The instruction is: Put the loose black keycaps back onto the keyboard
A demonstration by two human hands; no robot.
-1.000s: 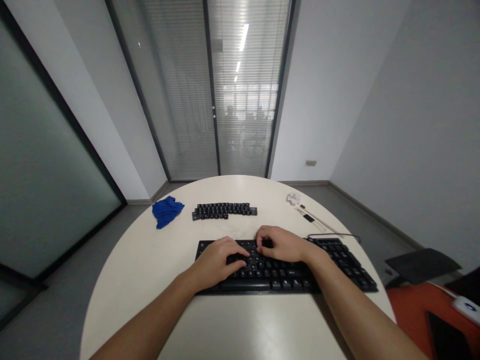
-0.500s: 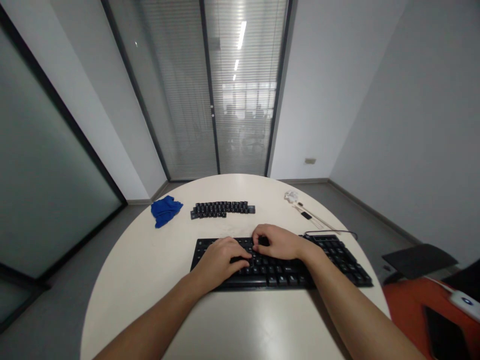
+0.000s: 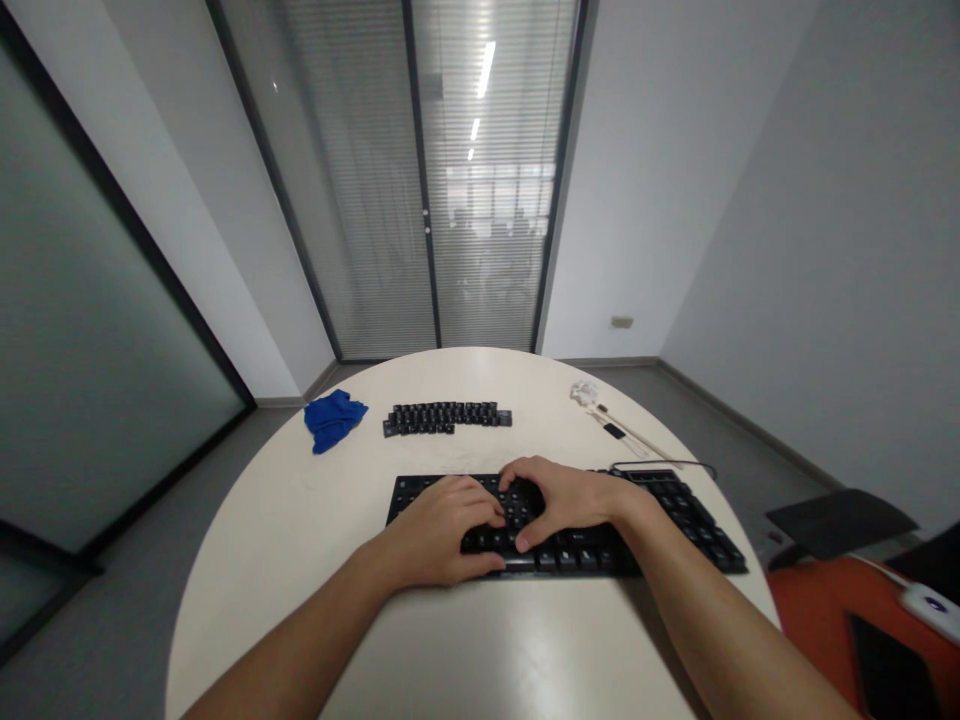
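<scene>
A black keyboard (image 3: pixel 555 560) lies across the near half of the round table, partly bare of keycaps in its left and middle part. My left hand (image 3: pixel 450 530) rests on its left part, thumb apart from the fingers, holding nothing visible. Over the middle of the keyboard, my right hand (image 3: pixel 562 500) has its thumb and index finger spread, with the thumb tip near the lower key rows. Beyond the keyboard stand rows of loose black keycaps (image 3: pixel 450 415). A crumpled blue cloth (image 3: pixel 334 418) is at the table's left.
White crumpled tissue (image 3: pixel 583 393) and thin sticks (image 3: pixel 637 435) with a black piece (image 3: pixel 614 431) lie at the right of the table (image 3: pixel 315 600). A cable runs behind the keyboard. An orange chair (image 3: pixel 810 610) with a phone (image 3: pixel 892 665) stands at the right.
The thumb and index finger of my right hand have spread apart, the thumb moving down toward me. My left thumb has moved down toward the keyboard's near edge.
</scene>
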